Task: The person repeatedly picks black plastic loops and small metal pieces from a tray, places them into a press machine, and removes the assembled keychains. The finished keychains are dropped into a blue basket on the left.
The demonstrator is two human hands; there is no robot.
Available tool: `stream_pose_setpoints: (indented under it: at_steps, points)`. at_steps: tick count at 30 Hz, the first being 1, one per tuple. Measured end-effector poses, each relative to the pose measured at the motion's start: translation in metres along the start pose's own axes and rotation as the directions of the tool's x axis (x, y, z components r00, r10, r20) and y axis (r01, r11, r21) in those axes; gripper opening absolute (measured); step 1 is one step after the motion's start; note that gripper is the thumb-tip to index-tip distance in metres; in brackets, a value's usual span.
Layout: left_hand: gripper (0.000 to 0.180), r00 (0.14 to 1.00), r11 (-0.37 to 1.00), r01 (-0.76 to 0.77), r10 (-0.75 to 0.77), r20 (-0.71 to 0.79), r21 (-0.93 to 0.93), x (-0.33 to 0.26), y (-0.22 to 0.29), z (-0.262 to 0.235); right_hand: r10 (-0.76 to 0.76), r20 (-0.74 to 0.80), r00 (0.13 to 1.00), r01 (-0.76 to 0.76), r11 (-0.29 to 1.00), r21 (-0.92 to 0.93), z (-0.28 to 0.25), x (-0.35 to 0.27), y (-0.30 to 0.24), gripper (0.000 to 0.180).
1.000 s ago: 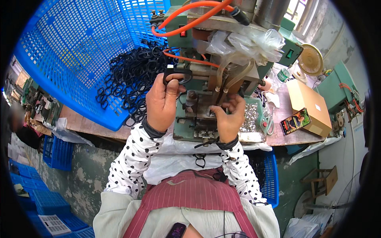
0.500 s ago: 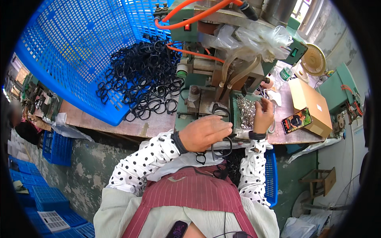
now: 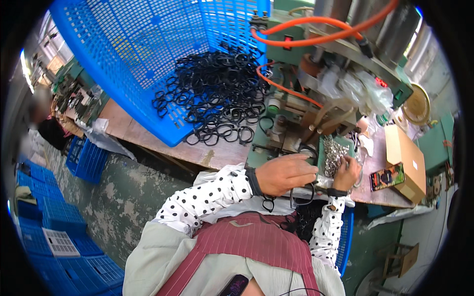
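My left hand (image 3: 286,174) is at the front of a green bench press, its fingers extended and pressed together. A black loop-shaped piece (image 3: 312,196) hangs below these fingers and appears gripped by them, though the grip itself is hidden. Above the fingers, another black loop (image 3: 309,149) shows at the press. My right hand (image 3: 348,174) is closed, its fingertips curled at the edge of a pile of small shiny metal parts (image 3: 334,152) in a green tray. What those fingertips pinch is too small to make out.
A big blue basket (image 3: 123,93) lies tipped at the left, many black loops (image 3: 217,93) spilling onto the table (image 3: 143,132). Orange hoses (image 3: 316,19) arch over the press. A phone (image 3: 387,176) leans against a cardboard box (image 3: 412,163) at the right. Blue crates (image 3: 64,217) stand on the floor.
The view has turned, so the scene sits farther right and lower. My right hand has moved nearer to me over the metal parts, its fingers lower. My left hand stays at the press.
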State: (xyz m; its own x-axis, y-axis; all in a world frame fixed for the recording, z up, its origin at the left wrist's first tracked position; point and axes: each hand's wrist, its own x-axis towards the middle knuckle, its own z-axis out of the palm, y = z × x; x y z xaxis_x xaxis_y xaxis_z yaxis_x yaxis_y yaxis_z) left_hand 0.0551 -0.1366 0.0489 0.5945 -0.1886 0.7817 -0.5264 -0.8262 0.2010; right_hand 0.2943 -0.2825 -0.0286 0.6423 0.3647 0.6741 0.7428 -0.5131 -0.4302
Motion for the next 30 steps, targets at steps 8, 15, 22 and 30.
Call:
stream_pose_setpoints:
  at_steps: [8,15,22,30]
  points:
    - [0.029,0.924,0.667,0.379,-0.238,-0.298,0.642,-0.085,-0.046,-0.054,0.147,-0.021,0.989,-0.140,0.969,0.203,-0.003,-0.005,-0.007,0.011]
    - [0.042,0.356,-0.114,0.748,-0.762,-0.541,0.653,-0.223,-0.137,-0.169,0.250,-0.018,0.968,-0.229,0.912,0.340,0.001,-0.008,-0.005,0.012]
    - [0.026,0.661,0.269,0.630,-0.679,-0.320,0.729,-0.191,-0.109,-0.107,0.138,0.007,0.990,-0.136,0.962,0.238,0.008,-0.008,0.005,0.016]
    - [0.006,0.730,0.405,0.683,-0.407,-0.549,0.608,-0.109,-0.075,-0.105,0.239,0.220,0.946,-0.322,0.773,0.546,-0.006,0.009,-0.042,0.009]
